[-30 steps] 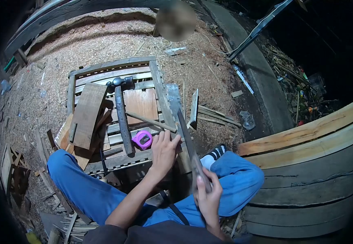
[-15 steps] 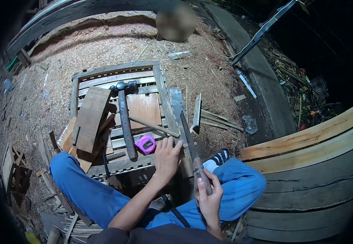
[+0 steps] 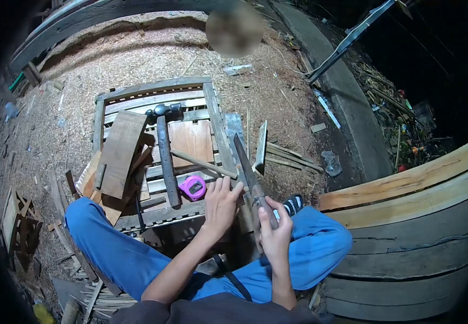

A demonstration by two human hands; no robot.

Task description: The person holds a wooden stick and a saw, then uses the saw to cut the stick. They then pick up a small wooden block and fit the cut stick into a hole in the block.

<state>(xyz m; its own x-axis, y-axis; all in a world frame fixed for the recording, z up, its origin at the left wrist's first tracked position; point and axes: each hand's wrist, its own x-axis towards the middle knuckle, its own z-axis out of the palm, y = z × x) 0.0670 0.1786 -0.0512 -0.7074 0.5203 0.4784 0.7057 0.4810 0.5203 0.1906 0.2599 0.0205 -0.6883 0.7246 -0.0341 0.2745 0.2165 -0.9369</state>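
My right hand (image 3: pixel 276 235) is closed around the wooden handle of a long knife (image 3: pixel 249 171). Its dark blade points forward and slightly left, passing just right of my left hand (image 3: pixel 222 208). The fingers of that left hand are bent together near the front edge of a slatted wooden platform (image 3: pixel 207 81); what lies beneath them is hidden. A thin wooden stick (image 3: pixel 204 163) ends just beyond the fingertips. To their left sits a pink tape measure (image 3: pixel 193 188), and beside it a hammer (image 3: pixel 166 159) lies with its head pointing away.
A wide board (image 3: pixel 123 154) and smaller offcuts lie on the platform's left side. Long planks (image 3: pixel 406 243) stretch along my right. Thin strips (image 3: pixel 293 156) and wood shavings (image 3: pixel 153 56) cover the ground ahead, with a concrete curb (image 3: pixel 347 113) beyond.
My right hand has pushed forward and a little left, and the knife's blade has slid farther ahead with it. My left hand has shifted only slightly.
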